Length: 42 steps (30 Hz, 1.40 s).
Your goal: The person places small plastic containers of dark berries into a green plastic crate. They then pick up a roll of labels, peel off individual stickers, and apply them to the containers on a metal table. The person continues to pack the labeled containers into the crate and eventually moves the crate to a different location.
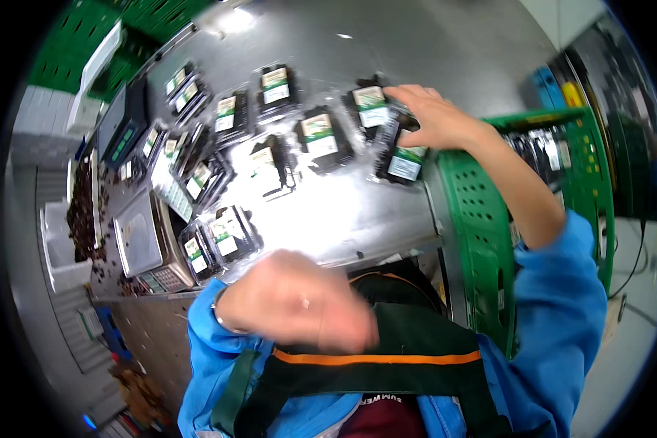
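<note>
My right hand point(436, 119) reaches over the right end of the steel table, fingers and thumb spread apart. Its fingertips touch the edge of a clear plastic pack point(371, 108) with dark contents and a green and white label. The thumb rests by a second such pack point(404, 164) just below; whether the hand bears on either pack is hard to see. My left hand point(299, 301) is in front of my body, above the table's near edge, smeared by motion. No object shows in it, and its fingers cannot be made out.
Several similar packs point(320, 137) lie across the steel table point(416, 44). A green crate point(474, 197) holding more packs stands at my right. To the left are a scale point(140, 237), a dark device point(124, 120) and a white tray point(57, 244) beside loose brown pieces point(86, 212).
</note>
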Available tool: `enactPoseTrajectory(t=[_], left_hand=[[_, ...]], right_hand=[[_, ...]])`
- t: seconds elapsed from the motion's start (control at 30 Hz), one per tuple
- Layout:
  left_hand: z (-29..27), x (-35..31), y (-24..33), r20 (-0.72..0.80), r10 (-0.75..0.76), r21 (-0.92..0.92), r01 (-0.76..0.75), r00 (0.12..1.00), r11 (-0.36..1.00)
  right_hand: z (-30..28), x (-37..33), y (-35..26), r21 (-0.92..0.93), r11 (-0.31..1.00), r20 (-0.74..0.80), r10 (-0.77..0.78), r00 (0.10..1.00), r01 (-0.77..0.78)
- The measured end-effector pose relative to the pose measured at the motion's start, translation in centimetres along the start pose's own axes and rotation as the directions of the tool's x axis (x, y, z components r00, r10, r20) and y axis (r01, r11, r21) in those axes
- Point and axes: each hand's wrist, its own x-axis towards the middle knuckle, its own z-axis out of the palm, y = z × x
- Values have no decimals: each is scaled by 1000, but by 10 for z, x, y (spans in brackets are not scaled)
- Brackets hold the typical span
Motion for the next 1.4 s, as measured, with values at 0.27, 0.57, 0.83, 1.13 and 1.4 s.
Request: enactPoseTrajectory(t=[0.27,0.57,0.83,1.13,1.4], left_hand=[[-150,-146,-212,-906,42,416,864,422,284],[-198,-133,-264,-941,-312,-123,730,129,672],[-140,-133,-289,-935,-343,-306,289,89,907],[-141,-65,-226,-583,-589,-728,-37,560,685],[-104,-30,-262,-682,-562,-692,-165,468,702]], right_hand=[[72,58,28,72,997,436,-4,900,-31],[180,-19,-7,786,422,142,589,795,-453],[193,-46,-42,775,555,70,401,914,-303],[51,66,70,763,404,335,421,843,-505],[115,56,85,776,345,346,467,814,-528]])
